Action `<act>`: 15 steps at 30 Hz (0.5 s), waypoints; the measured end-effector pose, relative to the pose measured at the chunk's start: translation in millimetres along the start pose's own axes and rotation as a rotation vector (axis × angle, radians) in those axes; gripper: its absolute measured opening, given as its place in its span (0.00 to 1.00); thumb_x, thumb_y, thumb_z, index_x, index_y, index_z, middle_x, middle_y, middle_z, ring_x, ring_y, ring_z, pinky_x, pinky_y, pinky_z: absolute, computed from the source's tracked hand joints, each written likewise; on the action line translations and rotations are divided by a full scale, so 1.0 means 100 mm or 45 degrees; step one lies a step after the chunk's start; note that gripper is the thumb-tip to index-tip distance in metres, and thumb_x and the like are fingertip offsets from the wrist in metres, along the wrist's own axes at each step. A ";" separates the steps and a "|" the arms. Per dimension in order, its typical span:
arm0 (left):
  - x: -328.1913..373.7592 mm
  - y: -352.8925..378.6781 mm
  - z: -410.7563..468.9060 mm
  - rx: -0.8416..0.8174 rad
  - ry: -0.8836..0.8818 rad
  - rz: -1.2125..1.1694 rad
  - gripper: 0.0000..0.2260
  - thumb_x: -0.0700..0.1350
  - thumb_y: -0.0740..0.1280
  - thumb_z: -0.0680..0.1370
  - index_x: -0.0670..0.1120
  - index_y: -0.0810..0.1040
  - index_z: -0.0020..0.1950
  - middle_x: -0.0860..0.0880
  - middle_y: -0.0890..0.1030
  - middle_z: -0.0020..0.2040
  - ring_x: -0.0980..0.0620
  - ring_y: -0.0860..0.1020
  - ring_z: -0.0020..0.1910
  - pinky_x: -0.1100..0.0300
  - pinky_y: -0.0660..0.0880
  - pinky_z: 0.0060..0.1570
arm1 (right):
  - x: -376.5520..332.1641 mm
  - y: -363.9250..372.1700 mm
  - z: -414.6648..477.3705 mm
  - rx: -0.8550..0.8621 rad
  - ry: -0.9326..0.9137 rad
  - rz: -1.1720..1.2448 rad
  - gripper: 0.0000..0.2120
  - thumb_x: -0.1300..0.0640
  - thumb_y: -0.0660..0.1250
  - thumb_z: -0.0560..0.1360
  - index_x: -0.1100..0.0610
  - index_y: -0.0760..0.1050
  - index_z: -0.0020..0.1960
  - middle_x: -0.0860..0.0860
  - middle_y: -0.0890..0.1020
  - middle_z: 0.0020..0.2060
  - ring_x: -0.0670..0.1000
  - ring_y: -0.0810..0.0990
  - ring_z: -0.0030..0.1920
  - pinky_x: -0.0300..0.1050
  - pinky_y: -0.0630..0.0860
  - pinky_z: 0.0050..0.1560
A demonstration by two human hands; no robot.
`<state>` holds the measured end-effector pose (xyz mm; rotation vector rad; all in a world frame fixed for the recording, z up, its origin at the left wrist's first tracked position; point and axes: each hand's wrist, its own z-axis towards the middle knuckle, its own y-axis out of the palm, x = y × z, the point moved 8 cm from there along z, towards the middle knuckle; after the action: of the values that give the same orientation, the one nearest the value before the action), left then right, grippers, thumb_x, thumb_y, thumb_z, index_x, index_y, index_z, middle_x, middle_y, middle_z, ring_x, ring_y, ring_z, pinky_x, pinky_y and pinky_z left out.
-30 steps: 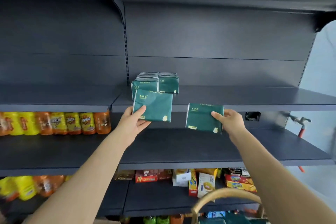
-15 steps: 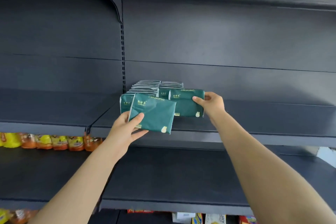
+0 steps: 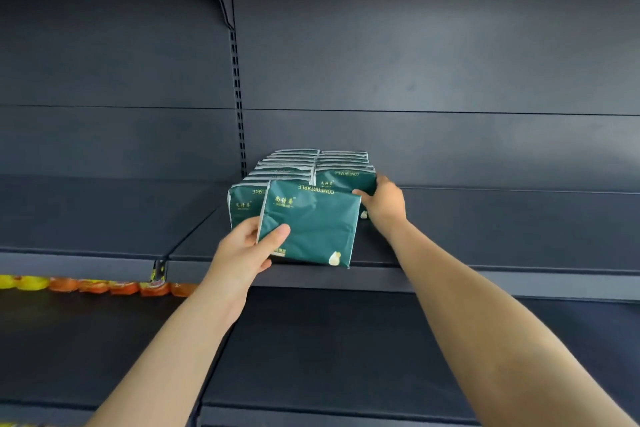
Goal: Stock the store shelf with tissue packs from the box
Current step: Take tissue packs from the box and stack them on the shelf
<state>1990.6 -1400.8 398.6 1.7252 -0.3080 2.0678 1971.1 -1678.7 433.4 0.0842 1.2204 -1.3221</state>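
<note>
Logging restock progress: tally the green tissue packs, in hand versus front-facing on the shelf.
Loose tissue pack in left hand: 1
Right-row tissue pack in right hand: 1
Unheld left-row front pack: 1
Total: 3; those behind are too tightly packed to count.

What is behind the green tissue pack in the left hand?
Two rows of packs standing on the shelf, the right hand gripping the right row's front pack. The held pack covers much of both front packs.
</note>
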 end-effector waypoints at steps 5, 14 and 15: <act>-0.07 -0.04 0.00 0.005 -0.033 0.019 0.10 0.49 0.69 0.75 0.53 0.78 0.56 0.59 0.82 0.53 0.58 0.77 0.55 0.59 0.70 0.47 | 0.06 0.00 0.04 -0.072 0.084 0.037 0.14 0.52 0.69 0.75 0.59 0.75 0.56 0.51 0.80 0.42 0.45 0.74 0.31 0.41 0.69 0.41; -0.08 0.05 -0.11 0.036 -0.103 -0.115 0.06 0.49 0.68 0.76 0.52 0.78 0.52 0.56 0.82 0.53 0.55 0.77 0.56 0.59 0.69 0.48 | -0.11 -0.38 -0.75 0.022 0.250 0.671 0.21 0.42 0.59 0.78 0.58 0.74 0.60 0.47 0.79 0.54 0.49 0.78 0.52 0.45 0.72 0.57; -0.08 0.07 -0.13 0.040 -0.104 -0.118 0.06 0.49 0.68 0.76 0.52 0.78 0.52 0.56 0.82 0.53 0.56 0.77 0.56 0.59 0.69 0.48 | -0.19 -0.40 -0.94 -0.003 0.244 0.826 0.18 0.42 0.58 0.78 0.55 0.75 0.56 0.47 0.80 0.53 0.47 0.79 0.50 0.47 0.75 0.57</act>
<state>1977.2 -1402.6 389.1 1.8112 -0.2166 1.9497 1887.2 -1617.4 428.3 0.5676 1.2123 -0.7542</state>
